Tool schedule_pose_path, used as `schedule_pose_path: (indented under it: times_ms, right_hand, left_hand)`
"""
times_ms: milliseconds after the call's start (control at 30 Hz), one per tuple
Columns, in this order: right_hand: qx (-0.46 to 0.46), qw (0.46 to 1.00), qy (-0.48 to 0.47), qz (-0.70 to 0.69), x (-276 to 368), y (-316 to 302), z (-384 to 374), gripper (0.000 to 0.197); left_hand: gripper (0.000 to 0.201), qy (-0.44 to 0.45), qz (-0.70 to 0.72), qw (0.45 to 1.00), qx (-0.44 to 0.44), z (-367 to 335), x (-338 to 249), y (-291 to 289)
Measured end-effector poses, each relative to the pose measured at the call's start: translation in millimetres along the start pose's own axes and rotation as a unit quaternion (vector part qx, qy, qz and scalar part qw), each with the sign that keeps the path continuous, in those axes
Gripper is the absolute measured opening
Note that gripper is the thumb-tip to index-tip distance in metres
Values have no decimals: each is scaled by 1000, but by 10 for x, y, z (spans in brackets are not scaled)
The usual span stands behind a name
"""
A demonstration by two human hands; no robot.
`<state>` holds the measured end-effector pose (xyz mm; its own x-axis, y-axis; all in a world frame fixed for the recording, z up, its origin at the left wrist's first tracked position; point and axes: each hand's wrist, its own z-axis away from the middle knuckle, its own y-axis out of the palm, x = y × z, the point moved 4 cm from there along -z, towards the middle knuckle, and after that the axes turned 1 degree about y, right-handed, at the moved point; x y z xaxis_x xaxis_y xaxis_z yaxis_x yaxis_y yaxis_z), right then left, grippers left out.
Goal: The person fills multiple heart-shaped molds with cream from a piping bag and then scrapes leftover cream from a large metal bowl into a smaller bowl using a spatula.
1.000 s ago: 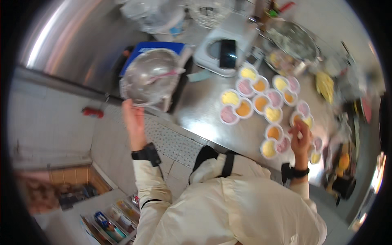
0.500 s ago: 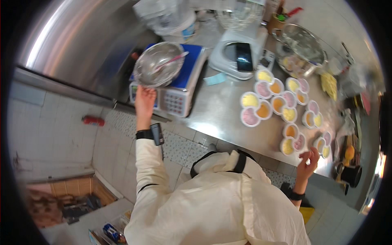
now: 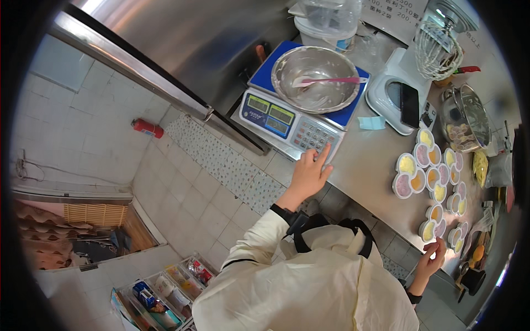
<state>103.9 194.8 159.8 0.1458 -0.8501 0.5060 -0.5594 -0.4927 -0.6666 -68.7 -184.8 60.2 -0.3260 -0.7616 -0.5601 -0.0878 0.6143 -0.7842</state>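
My left hand (image 3: 309, 175) is at the keypad (image 3: 317, 135) of a blue and white digital scale (image 3: 276, 115), its index finger stretched to the keys and the other fingers partly bent; it holds nothing. On the scale's platform sits a metal mixing bowl (image 3: 287, 74), its inside smeared with white residue. A pink-handled spatula (image 3: 337, 80) lies across the bowl, its white blade inside. Low at the right, my right hand (image 3: 432, 260) hovers by the counter's front edge, fingers loosely bent and nothing visible in it. The nearest three-part cup (image 3: 432, 223) holds yellow, orange and pink fillings.
Several similar cups (image 3: 409, 175) stand on the steel counter (image 3: 364, 182). Behind them are a stand mixer (image 3: 395, 83) with a phone (image 3: 409, 105) on it and a metal pot (image 3: 475, 118). A blue paper slip (image 3: 372, 123) lies beside the scale. A white bucket (image 3: 317, 33) stands behind it.
My left hand has gone from the bowl's near rim to the scale's keypad, index finger now extended. The view has swung left, and the bowl rests on the scale. My right hand stays by the counter edge.
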Motion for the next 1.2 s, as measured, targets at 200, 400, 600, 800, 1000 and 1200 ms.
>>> schedule_pose_path:
  times_ms: [200, 400, 600, 800, 1000, 1200]
  right_hand:
    - [12, 1000, -20, -10, 280, 174, -200, 19]
    - [20, 999, -46, -2, 446, 346, -323, 17]
    - [9, 999, -37, 2, 464, 359, -352, 17]
    - [8, 999, -38, -2, 410, 361, -398, 16]
    - [27, 999, -43, 1, 428, 479, -425, 16]
    - [41, 996, -78, -7, 251, 486, -487, 17]
  left_hand:
    - [55, 11, -19, 1000, -10, -8, 88, -5]
    - [55, 14, -56, 998, 3, 7, 78, -81]
    - [57, 16, -97, 995, 4, -13, 56, -93]
    - [53, 45, -98, 994, -7, 28, 34, -131]
    - [58, 4, -122, 992, 18, 117, 130, -158]
    - [55, 26, -91, 995, 24, 38, 7, -176]
